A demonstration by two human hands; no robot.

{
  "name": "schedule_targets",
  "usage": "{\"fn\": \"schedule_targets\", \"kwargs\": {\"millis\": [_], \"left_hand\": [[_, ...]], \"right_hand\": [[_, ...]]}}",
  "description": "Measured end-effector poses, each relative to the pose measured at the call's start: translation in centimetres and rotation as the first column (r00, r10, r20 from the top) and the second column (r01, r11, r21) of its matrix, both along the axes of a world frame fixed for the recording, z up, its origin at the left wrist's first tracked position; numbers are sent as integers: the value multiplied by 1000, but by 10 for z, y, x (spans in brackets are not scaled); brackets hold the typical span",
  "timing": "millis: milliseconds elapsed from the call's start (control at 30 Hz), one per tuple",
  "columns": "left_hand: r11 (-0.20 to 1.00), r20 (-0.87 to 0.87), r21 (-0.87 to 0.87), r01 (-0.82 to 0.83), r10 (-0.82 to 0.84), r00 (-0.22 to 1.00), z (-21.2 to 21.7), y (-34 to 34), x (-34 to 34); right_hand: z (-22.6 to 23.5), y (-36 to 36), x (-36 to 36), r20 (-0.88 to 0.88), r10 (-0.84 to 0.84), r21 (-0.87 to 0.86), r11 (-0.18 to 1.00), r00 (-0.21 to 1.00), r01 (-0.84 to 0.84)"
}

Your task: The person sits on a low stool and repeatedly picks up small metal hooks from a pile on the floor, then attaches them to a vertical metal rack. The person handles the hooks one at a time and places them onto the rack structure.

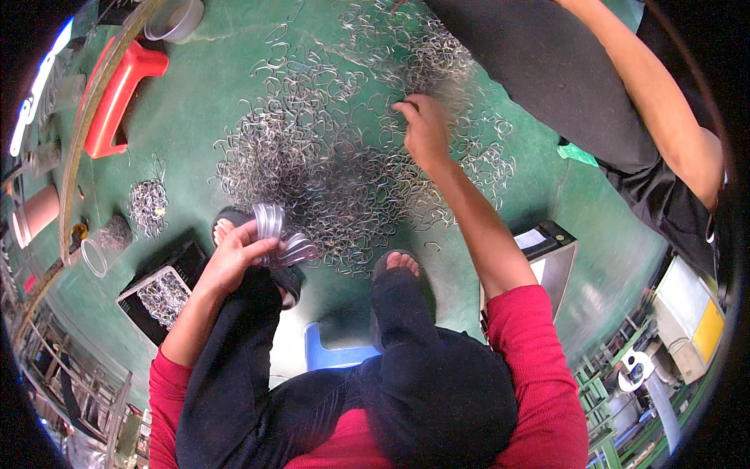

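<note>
A wide heap of bent metal wire hooks (273, 148) lies on the green floor in front of me. My left hand (234, 256), at the heap's near left edge, is closed around a neat bundle of the wire hooks (269, 222), nested side by side. Over the far right part of the heap reaches my right hand (426, 133). Its fingers are curled together, and whatever they may pinch is too small to make out. A denser, blurred mound of hooks (441, 59) lies beyond it.
At the right another person's bare arm (656, 86) and dark-clothed leg (539, 78) border the heap. A red stool (117, 98) stands far left. A small hook pile (148, 207) and a tray of hooks (166, 298) lie left. A blue stool (337, 356) is beneath me.
</note>
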State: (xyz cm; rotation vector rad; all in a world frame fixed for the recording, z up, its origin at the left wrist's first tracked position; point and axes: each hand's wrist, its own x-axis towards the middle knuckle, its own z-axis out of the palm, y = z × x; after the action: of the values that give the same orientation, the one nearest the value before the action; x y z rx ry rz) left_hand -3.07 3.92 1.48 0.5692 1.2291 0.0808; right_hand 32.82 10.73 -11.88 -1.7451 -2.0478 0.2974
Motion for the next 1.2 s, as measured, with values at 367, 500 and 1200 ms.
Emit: {"fn": "schedule_targets", "kwargs": {"millis": [367, 500, 1200], "left_hand": [[1000, 7, -13, -17, 17, 1000, -1, 0, -1], [1000, -13, -14, 1, -1, 1000, -1, 0, 0], [999, -18, -25, 33, -34, 999, 6, 6, 7]], "right_hand": [[-8, 1, 21, -18, -44, -67, 997, 999, 43], [-5, 13, 27, 163, -260, 87, 965, 952, 249], [62, 49, 57, -98, -370, -126, 925, 924, 358]]}}
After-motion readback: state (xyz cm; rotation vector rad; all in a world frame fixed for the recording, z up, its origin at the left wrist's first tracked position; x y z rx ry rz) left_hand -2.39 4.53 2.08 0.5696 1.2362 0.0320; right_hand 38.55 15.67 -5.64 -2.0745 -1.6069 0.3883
